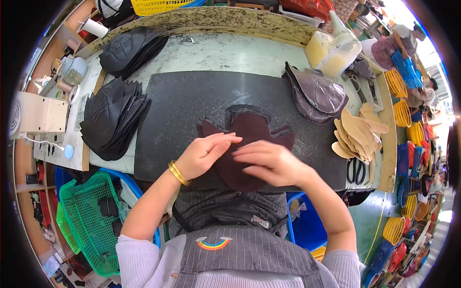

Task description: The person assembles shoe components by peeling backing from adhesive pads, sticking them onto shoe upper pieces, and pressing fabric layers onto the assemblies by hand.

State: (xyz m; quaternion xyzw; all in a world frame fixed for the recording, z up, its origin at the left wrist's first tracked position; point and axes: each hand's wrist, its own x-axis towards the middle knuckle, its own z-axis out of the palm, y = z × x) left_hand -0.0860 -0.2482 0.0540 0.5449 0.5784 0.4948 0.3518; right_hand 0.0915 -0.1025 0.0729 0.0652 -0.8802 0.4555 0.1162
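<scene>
A dark maroon cut piece of sheet material (237,170) lies in front of me on a black mat (168,110). My left hand (204,154) is over its left side, fingers stretched out and close together, with a gold bangle at the wrist. On the right side, my right hand (269,162) spreads its slightly blurred fingers over the same piece. Neither hand grips anything that I can see; whether the fingertips press on it is hard to tell. Behind the piece shows a curved black edge (247,109), partly covered by it.
Stacks of black shaped pieces (115,120) line the left. At right are glossy dark pieces (319,93), tan sole-shaped pieces (360,129), scissors (356,171) and a squeeze bottle (342,50). Below the table edge stand a green basket (91,225) and a blue bin (307,223).
</scene>
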